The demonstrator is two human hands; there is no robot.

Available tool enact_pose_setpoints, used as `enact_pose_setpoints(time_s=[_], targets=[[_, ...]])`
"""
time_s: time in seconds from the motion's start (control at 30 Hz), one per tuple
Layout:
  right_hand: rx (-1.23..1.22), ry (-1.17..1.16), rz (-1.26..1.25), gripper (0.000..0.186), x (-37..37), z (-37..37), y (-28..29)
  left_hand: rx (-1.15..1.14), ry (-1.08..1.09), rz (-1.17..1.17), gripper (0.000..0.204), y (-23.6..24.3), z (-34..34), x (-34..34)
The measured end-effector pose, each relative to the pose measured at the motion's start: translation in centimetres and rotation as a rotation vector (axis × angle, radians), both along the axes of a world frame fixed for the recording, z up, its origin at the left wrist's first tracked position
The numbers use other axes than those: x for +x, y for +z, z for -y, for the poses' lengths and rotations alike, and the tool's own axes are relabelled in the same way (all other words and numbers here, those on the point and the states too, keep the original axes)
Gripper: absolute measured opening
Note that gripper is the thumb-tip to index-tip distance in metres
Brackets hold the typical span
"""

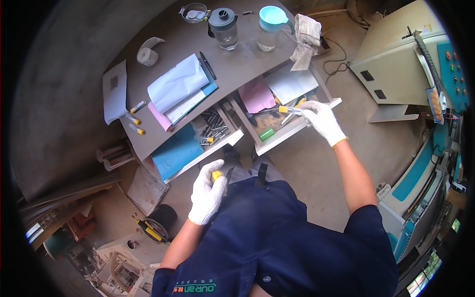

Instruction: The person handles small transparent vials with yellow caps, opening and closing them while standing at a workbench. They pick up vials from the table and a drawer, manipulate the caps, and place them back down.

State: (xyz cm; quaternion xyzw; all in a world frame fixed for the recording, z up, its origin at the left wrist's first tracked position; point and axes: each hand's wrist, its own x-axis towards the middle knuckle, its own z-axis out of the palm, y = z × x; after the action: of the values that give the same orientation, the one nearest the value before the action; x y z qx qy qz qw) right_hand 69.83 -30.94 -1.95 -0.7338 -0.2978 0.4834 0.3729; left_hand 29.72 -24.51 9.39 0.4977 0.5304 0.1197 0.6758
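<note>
My right hand [321,123], in a white knit glove, pinches a small clear tube with a yellow end [284,109] over the right open drawer [297,125]. In that drawer lie pink paper [256,95], white paper [292,85], a green cylinder [266,134] and several slim tools. My left hand [205,195], also gloved, is closed around a small item with a yellow end [216,175] in front of my body; the rest of it is hidden by the fingers. Beyond it, the left open drawer [203,156] holds a blue folder [179,148], several dark metal bits [213,124] and a yellow-ended tube [205,139].
On the brown desk [232,67] are papers on a clipboard [179,84], a black pen [208,66], a paper roll [147,56], two jugs [225,34], a cloth [306,38] and three yellow-ended tubes [133,119]. A black bucket [162,218] stands left; machines [401,59] flank the right.
</note>
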Motion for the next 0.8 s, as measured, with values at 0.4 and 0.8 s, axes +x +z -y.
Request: enact_pose_setpoints(time_s=[0.4, 0.8], targets=[[0.35, -0.055, -0.173, 0.02, -7.6, 1.2, 15.9, 0.242, -0.258, 0.18, 0.043, 2.9, -4.2, 9.5], [0.033, -0.102, -0.546, 0.016, -13.3, 8.0, 9.3, -0.108, -0.458, -0.042, 0.025, -1.0, 0.2, 5.5]])
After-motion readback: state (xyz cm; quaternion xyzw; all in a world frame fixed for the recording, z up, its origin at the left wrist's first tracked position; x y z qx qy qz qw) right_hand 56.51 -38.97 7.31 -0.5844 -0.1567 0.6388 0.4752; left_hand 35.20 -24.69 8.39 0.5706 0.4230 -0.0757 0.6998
